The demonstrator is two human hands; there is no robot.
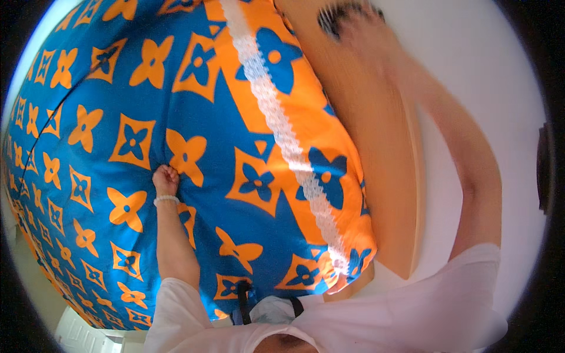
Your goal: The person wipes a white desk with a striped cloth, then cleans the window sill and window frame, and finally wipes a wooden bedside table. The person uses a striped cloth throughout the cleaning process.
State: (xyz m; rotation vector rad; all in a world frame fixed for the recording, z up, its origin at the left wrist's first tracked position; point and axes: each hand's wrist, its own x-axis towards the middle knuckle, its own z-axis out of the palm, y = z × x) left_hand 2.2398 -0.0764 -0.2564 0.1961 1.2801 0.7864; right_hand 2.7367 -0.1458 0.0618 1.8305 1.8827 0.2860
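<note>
A large blue and orange patterned bed cover fills the left and middle of the head view. My left hand, with a white beaded bracelet at the wrist, is closed in a fist on the blue cloth, and folds run up to it. A white lace trim crosses the orange end of the cover. At the top right, my right hand is blurred against a dark thing with pale stripes by the wooden headboard. The fingers partly hide that thing, and its kind is unclear.
Behind the headboard stands a pale wall, with a dark object at the far right. A thin dark cord lies over the cover at the left. A white panelled door shows at the lower left.
</note>
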